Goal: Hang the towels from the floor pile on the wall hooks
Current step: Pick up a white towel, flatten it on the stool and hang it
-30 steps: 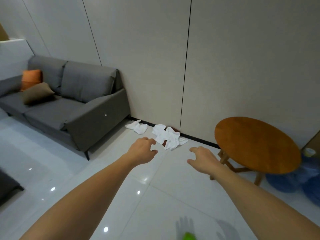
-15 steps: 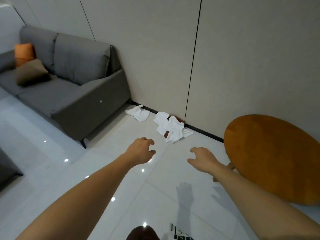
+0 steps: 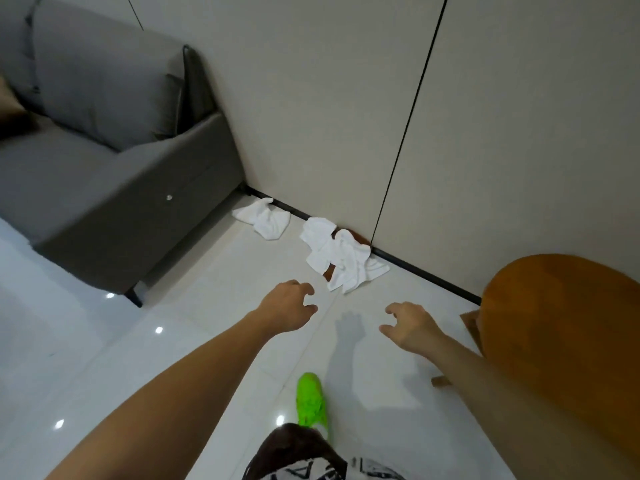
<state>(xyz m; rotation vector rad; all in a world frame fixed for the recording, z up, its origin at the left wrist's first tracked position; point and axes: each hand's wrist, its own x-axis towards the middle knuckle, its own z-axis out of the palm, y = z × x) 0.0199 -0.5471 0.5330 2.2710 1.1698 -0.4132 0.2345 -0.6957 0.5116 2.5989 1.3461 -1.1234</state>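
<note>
A crumpled pile of white towels [image 3: 341, 256] lies on the glossy floor against the wall's dark baseboard, with a bit of brown showing under it. A separate white towel [image 3: 265, 219] lies to its left, near the sofa's end. My left hand [image 3: 285, 308] hovers just short of the pile, fingers curled and apart, holding nothing. My right hand [image 3: 410, 327] reaches out to the right of it, also empty with fingers spread. No wall hooks are in view.
A grey sofa [image 3: 114, 161] fills the left, its arm close to the lone towel. A round wooden table [image 3: 568, 327] stands at the right beside my right forearm. My green shoe [image 3: 310, 400] is on the white tiles below my hands.
I have stepped closer to the wall and the view has tilted down; the towels now lie nearer to my hands. My green shoe has come into view. Both hands stay empty.
</note>
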